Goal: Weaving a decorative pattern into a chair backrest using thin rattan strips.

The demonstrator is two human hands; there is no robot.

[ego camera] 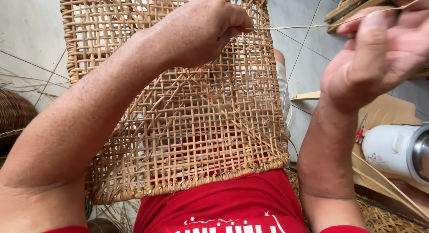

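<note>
Together, two hands, left hand (201, 29) and right hand (380, 49), pinch one cane strand (295, 26) over one woven panel (187, 121).

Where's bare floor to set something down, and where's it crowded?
Free: grey tiled floor left of the woven cane panel, above the dark basket; also tiles between panel and wooden sticks. Crowded: lower right, with white flask, red scissors and cane strips.

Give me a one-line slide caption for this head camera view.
Left hand and right hand pull a thin cane strand taut above a woven rattan panel resting on the lap.
</note>
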